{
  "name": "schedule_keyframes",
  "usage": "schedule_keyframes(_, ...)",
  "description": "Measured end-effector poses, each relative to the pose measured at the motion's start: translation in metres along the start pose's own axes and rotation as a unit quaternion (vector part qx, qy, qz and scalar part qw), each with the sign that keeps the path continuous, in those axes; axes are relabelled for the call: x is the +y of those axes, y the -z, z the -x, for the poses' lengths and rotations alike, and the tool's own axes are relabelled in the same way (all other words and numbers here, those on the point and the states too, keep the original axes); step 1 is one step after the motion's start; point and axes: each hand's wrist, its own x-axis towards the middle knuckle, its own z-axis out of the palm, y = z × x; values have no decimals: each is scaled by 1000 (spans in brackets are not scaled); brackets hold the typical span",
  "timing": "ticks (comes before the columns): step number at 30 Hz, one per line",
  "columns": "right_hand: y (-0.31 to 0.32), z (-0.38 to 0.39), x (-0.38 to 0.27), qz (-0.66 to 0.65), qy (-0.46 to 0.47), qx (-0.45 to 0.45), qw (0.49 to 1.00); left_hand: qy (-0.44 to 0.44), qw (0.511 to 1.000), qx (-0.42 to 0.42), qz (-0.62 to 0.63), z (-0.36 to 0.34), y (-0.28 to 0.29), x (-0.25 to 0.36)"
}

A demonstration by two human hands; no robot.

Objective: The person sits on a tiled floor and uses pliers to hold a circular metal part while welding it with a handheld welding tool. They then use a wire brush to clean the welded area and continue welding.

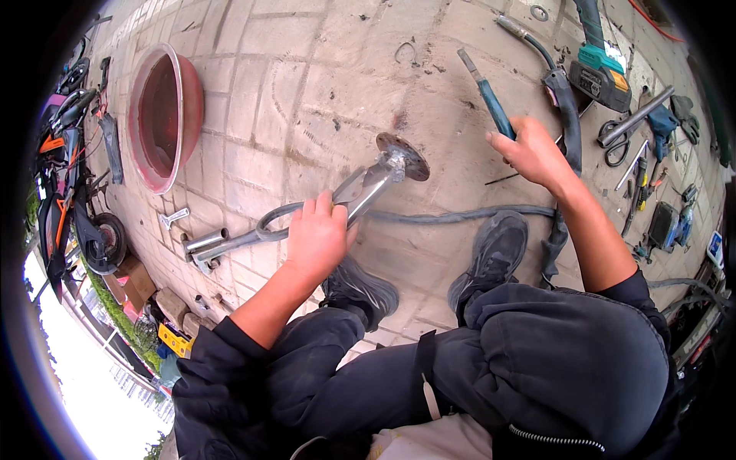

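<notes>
Because only my left hand (316, 236) grips the flanged pipe (372, 190) — my right hand (535, 151) clasps a teal-handled tool (494, 107) — the pipe could twist.

I record a grey metal tube (372, 191) aslant mid-frame, rusty disc (409, 156) at upper end; slim teal-handled tool (494, 106) tilted, upper right.

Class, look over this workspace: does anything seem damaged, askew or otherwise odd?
Yes: the round plate on the metal pipe in the left hand looks brown and blotchy, with a lumpy joint, unlike the shinier pipe. Dark bits litter the paving.
</notes>
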Motion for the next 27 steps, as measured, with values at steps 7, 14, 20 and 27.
schedule_keyframes(7,-13,5,0,40,-11,-48,998,-46,991,123,40,3,-3,-5)
schedule_keyframes(14,-12,4,-12,90,-13,23,996,32,998,51,29,2,-8,-9)
schedule_keyframes(20,3,-33,-7,113,51,165,978,29,983,179,22,-10,1,-31)
schedule_keyframes(27,11,-34,-7,35,-4,105,994,115,991,41,62,-29,38,-46)
